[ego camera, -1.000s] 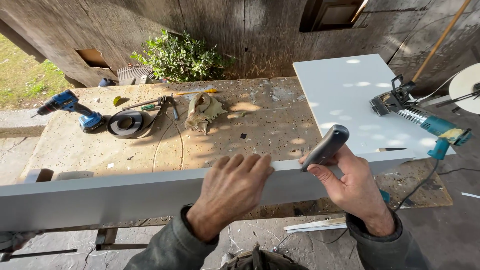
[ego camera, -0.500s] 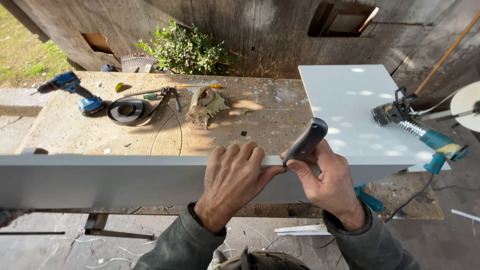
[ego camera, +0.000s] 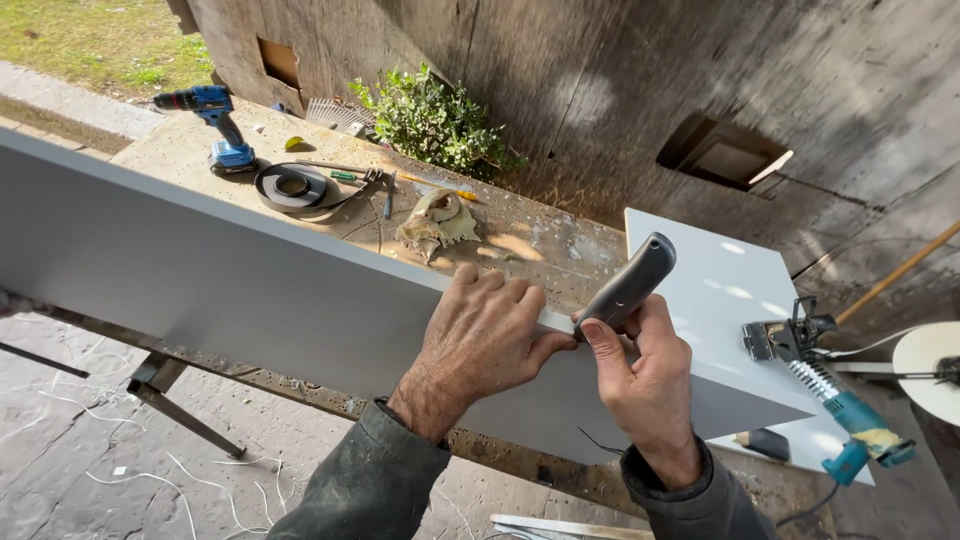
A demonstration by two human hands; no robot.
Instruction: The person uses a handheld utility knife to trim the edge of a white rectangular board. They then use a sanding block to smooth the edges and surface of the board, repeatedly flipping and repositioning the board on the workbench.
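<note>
A long white panel (ego camera: 200, 270) stands on edge along the front of a dusty workbench (ego camera: 540, 240). My left hand (ego camera: 480, 335) lies over the panel's top edge, fingers curled across it. My right hand (ego camera: 645, 385) grips a grey-handled utility knife (ego camera: 628, 285) right beside the left fingertips, the handle pointing up and away and its lower end at the panel's top edge. The blade is hidden behind my fingers.
On the bench lie a blue cordless drill (ego camera: 215, 125), a dark roll of edge banding (ego camera: 292, 187), hand tools, crumpled gloves (ego camera: 437, 226), a flat white board (ego camera: 725, 285) and a teal power tool (ego camera: 835, 405). A metal trestle leg (ego camera: 170, 395) stands below; a weathered wall rises behind.
The view has swung, so the panel now runs diagonally. Both hands have come together on the panel's top edge, and the knife has come down to the edge beside the left fingers.
</note>
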